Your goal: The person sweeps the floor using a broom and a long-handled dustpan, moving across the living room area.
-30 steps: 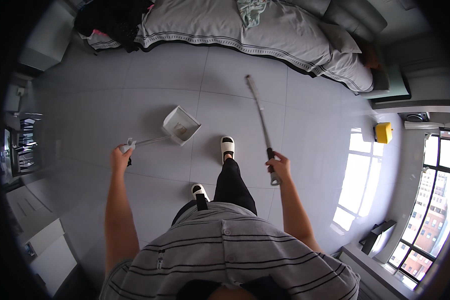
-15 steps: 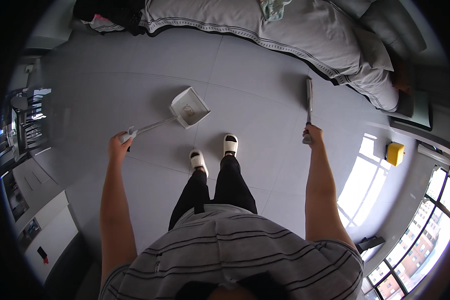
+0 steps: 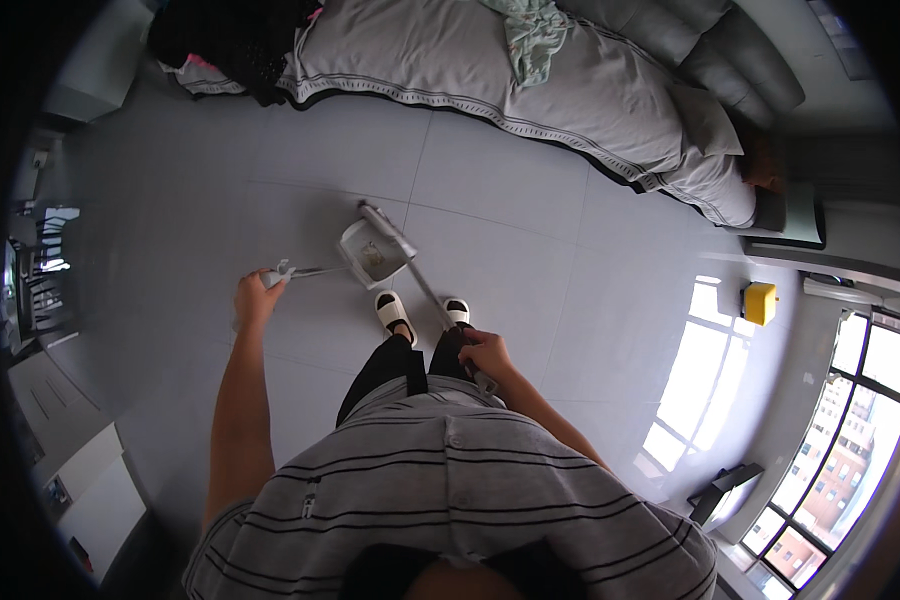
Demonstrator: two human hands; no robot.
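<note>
Count: 2 hands, 1 pan, 1 broom, 2 slippers, 1 yellow box, 1 couch.

Left hand (image 3: 258, 292): fingers closed round the grip of the pan's handle. Right hand (image 3: 487, 353): fingers closed round the broom's upper stick, its end jutting out below them toward the shirt.

Pan (image 3: 381, 270): 1, pale, open side up, over the middle of the floor (image 3: 570, 310), ahead of the feet; a small pale patch of debris inside. Broom (image 3: 428, 290): 1, head lying along the pan's far right rim; cannot tell whether head and rim touch. Stick slants back toward the body, passing near the right slipper.

Slippers (image 3: 395, 312): 2, white, both worn, the left one just beside the pan's near rim.

Edges: couch (image 3: 400, 65) bounds the far edge of the floor, with 1 green cloth (image 3: 536, 45) and dark clothes (image 3: 225, 45) on it. Yellow box (image 3: 759, 303): near the right edge of the floor, on the window (image 3: 830, 450) side.

Room: broad tile between pan and couch; wide tile left of the left hand; more right of the broom, up to the window's reflection.
</note>
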